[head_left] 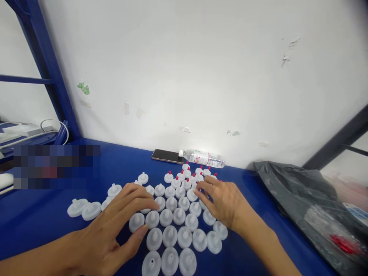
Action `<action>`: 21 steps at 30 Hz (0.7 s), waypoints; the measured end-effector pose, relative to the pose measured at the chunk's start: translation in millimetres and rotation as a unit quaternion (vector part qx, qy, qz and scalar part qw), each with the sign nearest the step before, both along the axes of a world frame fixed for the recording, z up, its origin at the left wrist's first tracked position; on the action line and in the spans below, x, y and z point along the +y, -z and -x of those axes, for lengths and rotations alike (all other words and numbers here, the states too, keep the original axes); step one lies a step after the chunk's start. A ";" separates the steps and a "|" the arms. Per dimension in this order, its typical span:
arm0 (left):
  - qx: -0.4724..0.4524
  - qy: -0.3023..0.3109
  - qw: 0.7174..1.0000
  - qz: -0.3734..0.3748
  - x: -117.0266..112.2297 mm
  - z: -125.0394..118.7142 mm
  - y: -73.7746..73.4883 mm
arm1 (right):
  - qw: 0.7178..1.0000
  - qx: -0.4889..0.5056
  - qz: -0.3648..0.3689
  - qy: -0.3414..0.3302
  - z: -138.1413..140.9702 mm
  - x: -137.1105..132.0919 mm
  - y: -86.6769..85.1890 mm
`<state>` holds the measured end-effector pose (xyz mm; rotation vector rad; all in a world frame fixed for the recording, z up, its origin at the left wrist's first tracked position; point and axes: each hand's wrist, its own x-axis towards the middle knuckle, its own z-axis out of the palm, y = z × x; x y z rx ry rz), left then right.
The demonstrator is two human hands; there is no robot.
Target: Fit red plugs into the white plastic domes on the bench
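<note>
Near left of the bottle (202, 158), the left hand (107, 226) is held over plain white caps (170, 236), its grip wide. Before the bottle, red-tipped caps (168, 178) are clustered; farther from it, most are left plain, so the work seems partly done. Before the bottle's right end, the right hand's (222, 199) grip is narrow; whether anything is held cannot be told.

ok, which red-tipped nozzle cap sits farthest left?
The red-tipped nozzle cap directly below the middle of the black-screened smartphone in the picture; all other visible red-tipped ones lie farther right.
</note>
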<state>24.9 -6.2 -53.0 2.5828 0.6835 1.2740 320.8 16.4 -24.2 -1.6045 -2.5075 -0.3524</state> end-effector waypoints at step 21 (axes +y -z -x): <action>0.013 -0.005 1.000 0.000 0.1 -0.7 -1.1 | 0.962 -0.041 0.000 0.270 -48.3 10.1 -9.2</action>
